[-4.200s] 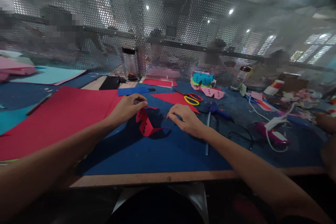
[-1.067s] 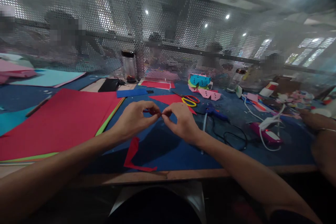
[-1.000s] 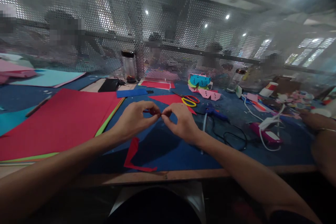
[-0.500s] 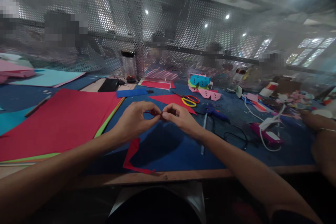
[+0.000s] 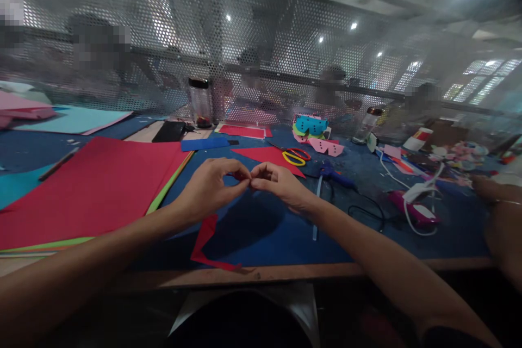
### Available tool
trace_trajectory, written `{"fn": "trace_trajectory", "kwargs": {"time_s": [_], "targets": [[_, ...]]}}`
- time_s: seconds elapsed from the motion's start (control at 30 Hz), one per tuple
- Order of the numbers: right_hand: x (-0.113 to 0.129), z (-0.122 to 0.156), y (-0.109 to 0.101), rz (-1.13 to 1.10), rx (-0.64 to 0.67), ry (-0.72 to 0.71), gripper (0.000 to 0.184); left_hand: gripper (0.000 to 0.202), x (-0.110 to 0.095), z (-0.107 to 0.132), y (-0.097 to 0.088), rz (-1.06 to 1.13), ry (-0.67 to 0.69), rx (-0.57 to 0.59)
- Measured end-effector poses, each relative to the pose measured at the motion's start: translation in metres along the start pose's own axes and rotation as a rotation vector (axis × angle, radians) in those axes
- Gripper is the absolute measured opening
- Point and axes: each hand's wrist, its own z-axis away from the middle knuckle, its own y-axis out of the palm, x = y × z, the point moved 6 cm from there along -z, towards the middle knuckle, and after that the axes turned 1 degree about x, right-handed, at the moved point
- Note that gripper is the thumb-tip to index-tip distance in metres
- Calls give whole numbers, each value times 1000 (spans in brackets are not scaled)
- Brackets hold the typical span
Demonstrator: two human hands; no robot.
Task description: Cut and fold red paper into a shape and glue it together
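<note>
My left hand and my right hand meet fingertip to fingertip above the blue mat. Both pinch a tiny piece between thumb and forefinger; it is too small and hidden to name. Below my hands a red paper offcut lies flat near the table's front edge. A big red sheet lies to the left of my left hand, on top of a green sheet.
Scissors with red and yellow handles lie on a red triangle just behind my hands. A blue glue gun and a pink one with cords lie to the right. Another person's hand rests at far right. A perforated metal screen closes the back.
The folded, hole-punched red piece from 4.2 s ago is gone; a flat red offcut lies there. In the last second my right wrist has turned slightly while both hands stay pinched together.
</note>
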Motion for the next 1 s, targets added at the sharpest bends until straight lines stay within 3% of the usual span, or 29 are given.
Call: {"fn": "trace_trajectory", "kwargs": {"time_s": [0.23,0.57,0.83,1.0], "targets": [[5,0,-1,134,-22,-69,40,15,2,1,-1,-15,-51,18],[17,8,-1,546,-144,-314,16,16,6,2,1,-17,-91,26],[25,15,2,955,-199,-539,19,14,10,2,1,-20,-94,21],[25,14,7,1123,-155,-585,20,15,11,2,1,-83,-87,10]]}}
